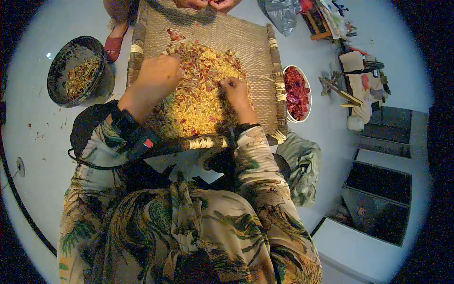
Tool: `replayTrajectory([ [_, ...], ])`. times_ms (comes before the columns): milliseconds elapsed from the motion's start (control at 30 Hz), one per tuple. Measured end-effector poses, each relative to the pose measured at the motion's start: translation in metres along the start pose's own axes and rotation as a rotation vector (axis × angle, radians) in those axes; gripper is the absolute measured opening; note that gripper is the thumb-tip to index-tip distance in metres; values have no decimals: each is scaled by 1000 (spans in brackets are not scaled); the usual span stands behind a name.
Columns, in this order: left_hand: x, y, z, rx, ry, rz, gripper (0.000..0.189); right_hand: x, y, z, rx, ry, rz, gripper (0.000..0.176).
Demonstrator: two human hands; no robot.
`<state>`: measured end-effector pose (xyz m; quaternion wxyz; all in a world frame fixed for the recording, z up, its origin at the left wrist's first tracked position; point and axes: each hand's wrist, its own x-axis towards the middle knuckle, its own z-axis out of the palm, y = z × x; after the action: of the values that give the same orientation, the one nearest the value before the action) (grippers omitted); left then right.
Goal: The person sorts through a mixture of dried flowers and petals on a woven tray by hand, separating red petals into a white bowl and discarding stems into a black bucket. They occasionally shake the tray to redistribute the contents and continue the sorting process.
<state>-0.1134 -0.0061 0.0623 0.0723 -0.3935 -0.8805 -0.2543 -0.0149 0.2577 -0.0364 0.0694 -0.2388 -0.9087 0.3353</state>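
Note:
A heap of small yellow pieces (203,104), mixed with red bits and thin stalks, lies on a woven tray (255,42) with a dark wooden frame. My left hand (156,73) is over the left side of the heap, its fingers curled together; anything in them is hidden. At the heap's right side my right hand (236,94) has its thumb and fingertips pinched together. What the pinch holds, if anything, is too small to make out. Both wrists wear dark bands.
Another person's hands (208,4) meet at the tray's far edge. A black bucket (106,78) with stalky scraps stands left, near a foot in a red sandal (112,47). A white bowl (309,94) of dark red petal-like pieces sits right. A grey plastic bag (281,14) lies beyond.

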Motion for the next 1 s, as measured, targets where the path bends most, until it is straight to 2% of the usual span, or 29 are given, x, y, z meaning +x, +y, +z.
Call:
replayTrajectory([
  [67, -2, -2, 3, -17, 46, 28, 17, -8, -31, -4, -134, -16, -79, 24],
  [167, -3, -7, 11, 15, 93, 70, 17, -5, -33, 6, -340, -66, -194, 26],
  [200, -1, -5, 7, 11, 50, 50, 16, -3, -28, 8, -337, -13, -238, 25],
  [267, 1, -1, -2, 4, -34, 2, 16, 10, 1, 13, -37, -36, -74, 27],
  [300, 1, -2, -1, -3, -10, 5, 16, 13, 11, 12, 111, -52, 12, 28],
  [333, 0, -2, 0, -12, 14, 8, 16, 10, 6, 4, 394, -160, 207, 25],
  [500, 2, -2, 3, 2, -18, -1, 17, -11, -23, -31, 829, -240, 404, 17],
  [667, 0, 3, 6, 14, -21, -14, 18, -22, -32, -39, 1048, -332, 416, 14],
  [733, 2, 8, 11, -45, -87, -22, 19, -28, -43, -43, 1088, -352, 385, 10],
  [767, 2, 11, 13, -76, -122, -25, 20, -31, -47, -44, 1046, -343, 376, 13],
  [833, 1, 27, 4, -252, -194, -113, 23, -34, -57, -45, 959, -328, 359, 21],
  [933, 3, 35, 18, -596, -253, -138, 26, -39, -74, -49, 941, -337, 314, 13],
  [1000, 5, 40, 20, -793, -272, -146, 26, -43, -84, -49, 922, -370, 271, 15],
])
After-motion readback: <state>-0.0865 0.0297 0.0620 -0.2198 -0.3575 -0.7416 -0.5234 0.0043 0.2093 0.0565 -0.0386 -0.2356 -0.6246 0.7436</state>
